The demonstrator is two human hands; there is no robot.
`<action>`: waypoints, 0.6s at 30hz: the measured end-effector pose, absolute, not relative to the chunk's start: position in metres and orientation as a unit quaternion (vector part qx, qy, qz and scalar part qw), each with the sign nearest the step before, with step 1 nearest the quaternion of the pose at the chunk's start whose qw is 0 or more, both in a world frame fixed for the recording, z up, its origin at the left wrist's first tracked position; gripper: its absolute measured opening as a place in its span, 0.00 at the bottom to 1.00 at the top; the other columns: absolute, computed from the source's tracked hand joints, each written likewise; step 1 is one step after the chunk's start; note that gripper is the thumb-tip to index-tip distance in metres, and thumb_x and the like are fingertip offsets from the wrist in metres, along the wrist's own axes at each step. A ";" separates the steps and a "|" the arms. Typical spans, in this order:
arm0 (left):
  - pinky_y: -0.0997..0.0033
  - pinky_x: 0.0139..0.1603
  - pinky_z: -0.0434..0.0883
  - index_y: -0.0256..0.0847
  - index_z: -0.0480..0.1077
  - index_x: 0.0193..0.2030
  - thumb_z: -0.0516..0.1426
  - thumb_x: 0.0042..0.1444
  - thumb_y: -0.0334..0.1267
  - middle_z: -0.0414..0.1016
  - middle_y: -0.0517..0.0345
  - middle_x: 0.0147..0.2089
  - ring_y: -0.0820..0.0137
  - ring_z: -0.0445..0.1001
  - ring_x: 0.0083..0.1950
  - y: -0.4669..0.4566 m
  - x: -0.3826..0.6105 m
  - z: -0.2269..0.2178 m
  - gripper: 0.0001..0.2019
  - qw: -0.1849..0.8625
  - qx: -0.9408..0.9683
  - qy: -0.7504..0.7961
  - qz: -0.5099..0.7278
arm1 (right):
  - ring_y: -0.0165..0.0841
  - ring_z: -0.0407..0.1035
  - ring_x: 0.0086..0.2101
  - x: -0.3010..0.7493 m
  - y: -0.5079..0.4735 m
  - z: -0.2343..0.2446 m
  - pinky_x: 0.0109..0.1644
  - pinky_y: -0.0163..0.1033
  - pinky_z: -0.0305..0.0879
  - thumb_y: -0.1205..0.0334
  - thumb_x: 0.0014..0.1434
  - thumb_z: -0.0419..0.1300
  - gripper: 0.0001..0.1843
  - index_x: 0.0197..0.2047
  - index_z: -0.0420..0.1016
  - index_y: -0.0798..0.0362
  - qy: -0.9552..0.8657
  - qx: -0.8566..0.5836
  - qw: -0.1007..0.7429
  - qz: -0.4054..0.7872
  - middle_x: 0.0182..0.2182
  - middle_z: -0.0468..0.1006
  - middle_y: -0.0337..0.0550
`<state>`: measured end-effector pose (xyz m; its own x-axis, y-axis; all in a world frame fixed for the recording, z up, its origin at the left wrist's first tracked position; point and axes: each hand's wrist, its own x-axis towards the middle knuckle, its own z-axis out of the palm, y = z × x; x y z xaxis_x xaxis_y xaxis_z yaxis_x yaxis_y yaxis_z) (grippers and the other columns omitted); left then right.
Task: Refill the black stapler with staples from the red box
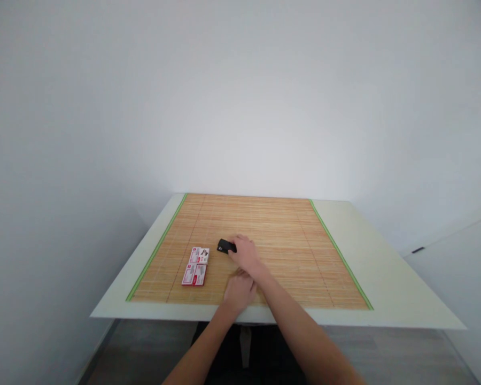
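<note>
My right hand (pixel 245 253) is closed around the right end of a black stapler (pixel 226 246), which lies low over the bamboo mat (pixel 264 219). Just nearer to me, my left hand (pixel 239 291) rests on the mat with its fingers curled in. The right wrist passes over its fingertips, so anything inside the left hand is hidden. To the left of both hands, several small red-and-white boxes (pixel 188 274) sit side by side in a compact block, with small pictures and print on their tops.
The mat has green edging (pixel 340 251) along its left and right sides and covers the middle of a white table (pixel 401 283). White walls (pixel 248 107) stand behind and beside the table. A small dark handle (pixel 418 249) shows at the right.
</note>
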<state>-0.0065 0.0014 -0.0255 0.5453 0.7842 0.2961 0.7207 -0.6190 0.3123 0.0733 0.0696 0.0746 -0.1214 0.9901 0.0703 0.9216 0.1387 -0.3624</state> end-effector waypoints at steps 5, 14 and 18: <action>0.53 0.70 0.66 0.48 0.67 0.67 0.49 0.68 0.32 0.71 0.53 0.67 0.61 0.68 0.68 -0.004 -0.010 -0.002 0.23 0.091 0.856 0.438 0.258 | 0.40 0.68 0.56 0.157 0.073 0.079 0.57 0.43 0.59 0.58 0.63 0.65 0.19 0.57 0.78 0.43 -0.773 -0.608 0.127 0.128 0.53 0.78 0.44; 0.43 0.68 0.61 0.51 0.60 0.73 0.52 0.69 0.38 0.63 0.50 0.70 0.51 0.61 0.67 -0.014 -0.003 0.016 0.26 0.075 0.817 0.494 0.288 | 0.43 0.67 0.56 0.207 0.048 0.073 0.57 0.44 0.60 0.60 0.62 0.67 0.22 0.59 0.78 0.41 -0.793 -0.573 0.147 0.146 0.55 0.78 0.45; 0.42 0.66 0.60 0.51 0.62 0.71 0.52 0.69 0.40 0.65 0.48 0.68 0.50 0.61 0.66 -0.015 0.001 0.019 0.25 0.069 0.810 0.509 0.283 | 0.39 0.70 0.49 0.196 0.055 0.071 0.51 0.40 0.62 0.56 0.60 0.69 0.17 0.52 0.81 0.46 -0.789 -0.568 0.174 0.161 0.48 0.79 0.45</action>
<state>0.0006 -0.0148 0.0192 0.3209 0.8641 0.3878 0.7858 -0.4715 0.4002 0.1964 0.0547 0.0706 -0.2952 0.9510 0.0915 0.8393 0.3039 -0.4509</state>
